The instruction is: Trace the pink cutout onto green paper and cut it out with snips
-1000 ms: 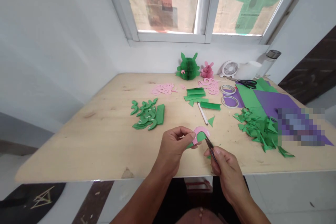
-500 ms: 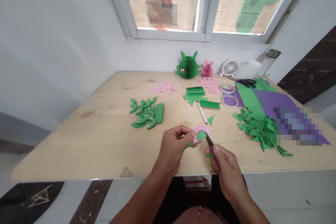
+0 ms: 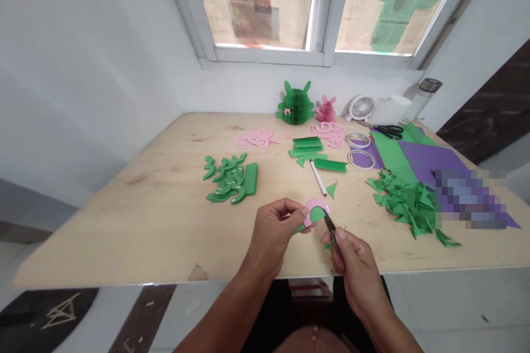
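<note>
My left hand (image 3: pixel 278 227) is closed, pinching a pink curved paper piece (image 3: pixel 318 203) laid over green paper (image 3: pixel 317 214). My right hand (image 3: pixel 355 253) grips a pair of small dark scissors (image 3: pixel 330 225); the blades meet the green paper at the right end of the pink arch. Whether the blades are parted is hard to see. A small green scrap (image 3: pixel 328 245) lies on the table by my right fingers. Just beyond the hands are a white pen (image 3: pixel 318 178) and a green paper triangle (image 3: pixel 332 190).
Cut green curved pieces (image 3: pixel 229 179) lie to the left, pink cutouts (image 3: pixel 257 138) behind them. Green scraps (image 3: pixel 408 204) and purple sheets (image 3: pixel 439 162) cover the right side. Tape rolls (image 3: pixel 361 159), black-handled scissors (image 3: pixel 389 131), a fan (image 3: pixel 361 107) and a bottle (image 3: pixel 423 100) stand farther back.
Almost nothing differs. The view has shifted very slightly; both hands, the paper and the scissors keep nearly the same position.
</note>
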A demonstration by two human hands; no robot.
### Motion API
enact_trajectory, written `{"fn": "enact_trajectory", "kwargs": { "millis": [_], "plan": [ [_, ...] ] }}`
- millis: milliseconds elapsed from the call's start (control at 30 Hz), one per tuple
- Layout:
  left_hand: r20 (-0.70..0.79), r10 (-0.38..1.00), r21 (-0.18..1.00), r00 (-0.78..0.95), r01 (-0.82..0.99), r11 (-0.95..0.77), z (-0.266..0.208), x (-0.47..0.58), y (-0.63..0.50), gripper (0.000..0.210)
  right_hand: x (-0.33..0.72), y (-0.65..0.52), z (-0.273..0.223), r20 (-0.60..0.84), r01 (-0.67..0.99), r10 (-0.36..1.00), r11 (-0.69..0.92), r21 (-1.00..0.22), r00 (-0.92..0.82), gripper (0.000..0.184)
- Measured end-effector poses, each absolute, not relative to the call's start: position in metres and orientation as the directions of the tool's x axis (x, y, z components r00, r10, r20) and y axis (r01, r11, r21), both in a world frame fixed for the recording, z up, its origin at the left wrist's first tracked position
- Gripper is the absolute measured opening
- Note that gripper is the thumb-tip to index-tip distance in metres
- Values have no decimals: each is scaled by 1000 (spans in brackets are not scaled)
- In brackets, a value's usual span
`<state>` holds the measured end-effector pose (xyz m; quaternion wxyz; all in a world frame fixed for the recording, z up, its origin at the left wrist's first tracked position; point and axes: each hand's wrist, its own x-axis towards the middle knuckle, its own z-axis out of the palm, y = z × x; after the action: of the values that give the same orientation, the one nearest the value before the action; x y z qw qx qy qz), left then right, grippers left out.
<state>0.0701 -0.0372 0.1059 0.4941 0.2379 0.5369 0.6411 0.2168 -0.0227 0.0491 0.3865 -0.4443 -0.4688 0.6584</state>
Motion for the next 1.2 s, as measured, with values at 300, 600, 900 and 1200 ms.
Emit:
{"fn": "enact_trajectory", "kwargs": {
  "millis": [300,600,900,1200],
  "plan": [
    [-223,889,927,-400,-369,66,106,70,-38,11,217,-23,48,-217,-92,930,-254,-963,-297,44],
    [-222,891,928,-397,-367,67,105,70,-37,12,216,-23,49,-224,-98,926,-264,-960,-303,45],
    [-216,895,930,-390,-360,67,105,69,-38,12,216,-24,50,-233,-112,927,-275,-955,-295,44],
    [-211,897,934,-388,-351,68,106,69,-38,12,215,-24,49,-237,-113,929,-278,-954,-283,45]
  ]
}}
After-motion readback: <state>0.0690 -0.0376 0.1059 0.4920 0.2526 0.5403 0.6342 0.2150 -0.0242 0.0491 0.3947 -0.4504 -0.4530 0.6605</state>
